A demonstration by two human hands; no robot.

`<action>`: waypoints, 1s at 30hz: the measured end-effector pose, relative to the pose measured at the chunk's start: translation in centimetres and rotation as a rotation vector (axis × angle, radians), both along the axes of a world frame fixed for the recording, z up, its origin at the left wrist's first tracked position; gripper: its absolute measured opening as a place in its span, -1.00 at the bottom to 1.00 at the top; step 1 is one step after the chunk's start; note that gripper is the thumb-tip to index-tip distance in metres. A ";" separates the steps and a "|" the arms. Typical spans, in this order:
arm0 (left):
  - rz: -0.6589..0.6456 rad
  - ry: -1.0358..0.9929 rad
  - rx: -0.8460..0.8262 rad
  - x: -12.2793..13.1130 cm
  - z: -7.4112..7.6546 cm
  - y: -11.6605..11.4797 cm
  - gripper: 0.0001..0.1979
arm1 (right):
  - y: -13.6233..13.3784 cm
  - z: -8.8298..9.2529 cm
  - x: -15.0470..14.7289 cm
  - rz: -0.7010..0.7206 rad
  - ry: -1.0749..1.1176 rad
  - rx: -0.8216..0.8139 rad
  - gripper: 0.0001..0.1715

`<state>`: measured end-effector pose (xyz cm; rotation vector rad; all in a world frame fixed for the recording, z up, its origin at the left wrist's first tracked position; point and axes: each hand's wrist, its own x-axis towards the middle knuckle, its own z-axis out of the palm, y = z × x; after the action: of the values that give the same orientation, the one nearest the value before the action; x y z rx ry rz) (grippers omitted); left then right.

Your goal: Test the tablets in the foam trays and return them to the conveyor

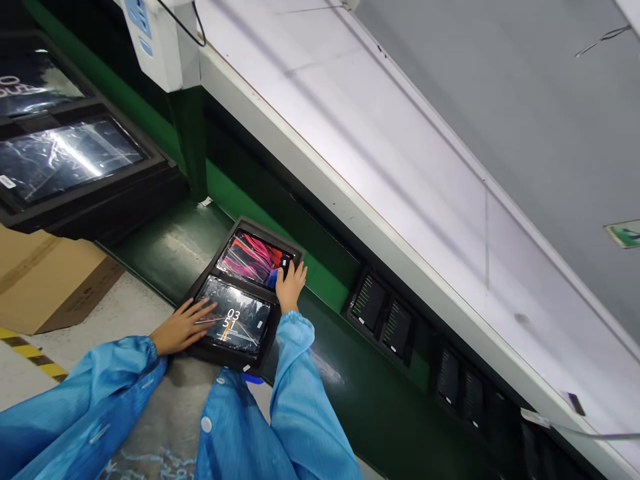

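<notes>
The black, flat tablet with a white clock (245,300) sat in the near part of the dark, foam-like tray (272,333); the black, flat tablet with a pink-red screen (247,257) sat in the far part. Your left hand (186,327) lay spread wide on the clock's left side. Your right hand (291,287), fingers slightly apart, touched the pink-red screen's right end. The tray was near the edge of the shiny green bench (175,243), so a hard push might have tipped it.

The left hand (181,328) lies spread over the edge of the clock-screen tablet (245,327); the right hand (290,288) rests at one corner of the pink-screened tablet (250,257) beyond. Beneath both hands is a dark tray (245,285).
</notes>
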<state>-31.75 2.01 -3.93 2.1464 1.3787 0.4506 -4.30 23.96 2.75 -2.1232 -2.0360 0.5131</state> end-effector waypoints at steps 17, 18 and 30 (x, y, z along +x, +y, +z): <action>0.575 -0.386 -0.261 -2.0 -4.3 -1.4 -0.10 | -11.2 0.0 -8.0 0.369 0.114 -0.076 -0.50; 0.568 -0.393 -0.265 -2.0 -4.3 -1.4 -0.09 | -10.9 -0.1 -8.4 0.376 0.109 -0.077 -0.49; 0.606 -0.484 -0.304 -1.0 -3.4 -1.1 -0.23 | -7.7 -0.9 -11.1 0.367 0.086 -0.115 -0.43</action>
<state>-32.76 0.95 -7.28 1.2406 1.6499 0.8577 -15.39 16.26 1.84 -1.7489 -2.4084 0.7728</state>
